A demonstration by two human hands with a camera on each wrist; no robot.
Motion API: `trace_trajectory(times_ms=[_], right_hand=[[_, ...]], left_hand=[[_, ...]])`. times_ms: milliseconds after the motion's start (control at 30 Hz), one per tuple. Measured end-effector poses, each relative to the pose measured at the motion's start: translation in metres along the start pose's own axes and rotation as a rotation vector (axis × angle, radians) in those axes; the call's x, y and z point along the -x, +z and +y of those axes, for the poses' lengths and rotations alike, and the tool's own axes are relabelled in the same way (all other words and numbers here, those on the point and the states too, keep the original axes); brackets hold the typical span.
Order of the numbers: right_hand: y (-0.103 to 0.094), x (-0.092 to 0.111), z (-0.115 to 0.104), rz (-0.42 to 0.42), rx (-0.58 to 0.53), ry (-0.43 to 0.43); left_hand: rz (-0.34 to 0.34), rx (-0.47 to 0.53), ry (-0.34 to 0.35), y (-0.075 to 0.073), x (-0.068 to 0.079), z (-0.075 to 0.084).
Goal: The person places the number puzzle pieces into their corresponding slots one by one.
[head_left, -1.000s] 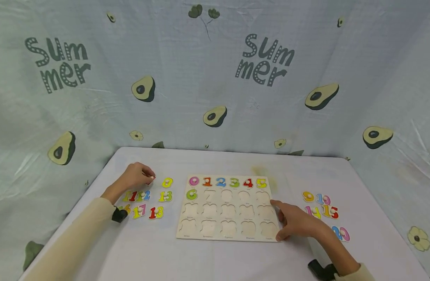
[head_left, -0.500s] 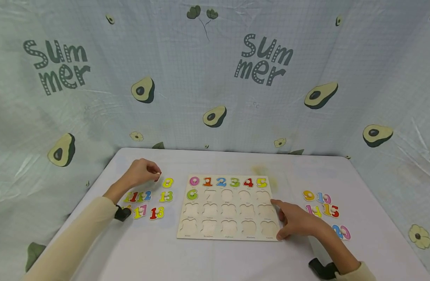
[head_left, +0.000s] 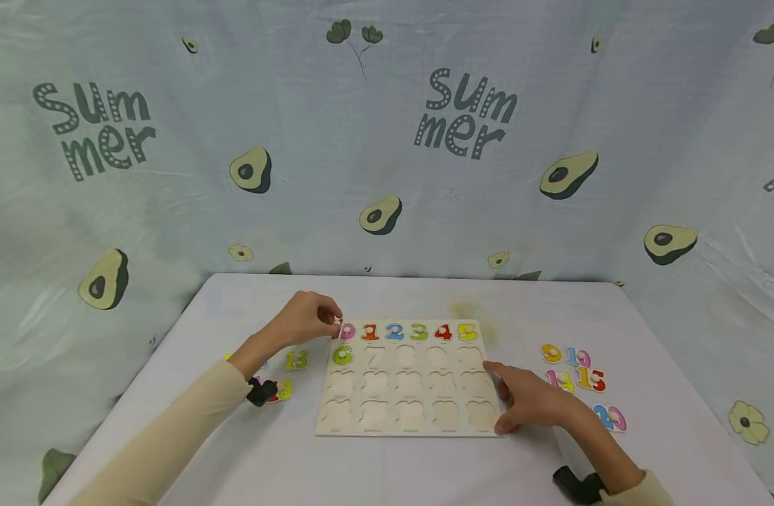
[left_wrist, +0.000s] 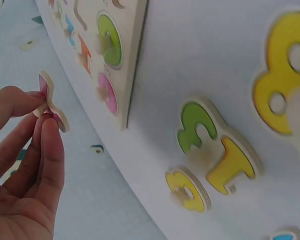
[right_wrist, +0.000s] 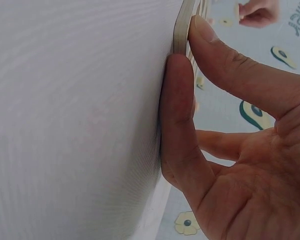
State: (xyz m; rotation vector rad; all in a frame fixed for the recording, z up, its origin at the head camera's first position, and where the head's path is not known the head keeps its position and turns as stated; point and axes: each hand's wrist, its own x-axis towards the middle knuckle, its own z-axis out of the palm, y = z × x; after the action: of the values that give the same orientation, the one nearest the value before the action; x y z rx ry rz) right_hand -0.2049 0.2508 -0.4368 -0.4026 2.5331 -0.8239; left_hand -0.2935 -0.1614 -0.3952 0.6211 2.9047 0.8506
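1. Nearest us, a black wrist device [head_left: 578, 485] sits on the right arm above the white tabletop [head_left: 387, 467]; its partner is on the left wrist.
2. We see the right hand [head_left: 532, 399] at the right edge of the number board [head_left: 391, 414], its fingers spread and touching that edge, not curled round it.
3. The board lies flat. We read 0, 1, 2, 3, 4 and 5 along its far row and a green 6 [head_left: 343, 355] starting the next; the remaining shaped recesses are unfilled, and the words printed under them are too small for us to read.
4. Right of the board we can read loose numerals: 20 [head_left: 609, 418], 15 [head_left: 591, 379], 14 [head_left: 560, 381], 10 [head_left: 578, 357] and 9 [head_left: 551, 353].
5. On the left lies a green-and-yellow 13 [head_left: 296, 360]; nearer, a red-and-yellow piece [head_left: 286, 390] is partly covered by the left wrist device, and the arm hides others.
6. Farther off, the left hand [head_left: 307, 316] pinches a pink-faced piece [left_wrist: 63, 121] between its fingers, raised beside the board's far-left corner, near the pink 0. Its numeral is turned from us.
7. Behind everything hangs a pale curtain [head_left: 298, 105] with avocados and, twice in full, the word "summer" [head_left: 466, 112].
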Motion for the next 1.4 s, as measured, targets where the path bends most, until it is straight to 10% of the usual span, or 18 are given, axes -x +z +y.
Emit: trace_trajectory(times_ms=[500,1400], right_hand=[[-0.001,-0.006,-0.005,0.017,0.017,0.023],[0.005,-0.001,-0.003,0.013,-0.008,0.050]], left_hand=[[-0.137,-0.077,0.188,0.051,-0.027,0.029],[-0.184,-0.090,0.113,0.064,-0.019,0.038]])
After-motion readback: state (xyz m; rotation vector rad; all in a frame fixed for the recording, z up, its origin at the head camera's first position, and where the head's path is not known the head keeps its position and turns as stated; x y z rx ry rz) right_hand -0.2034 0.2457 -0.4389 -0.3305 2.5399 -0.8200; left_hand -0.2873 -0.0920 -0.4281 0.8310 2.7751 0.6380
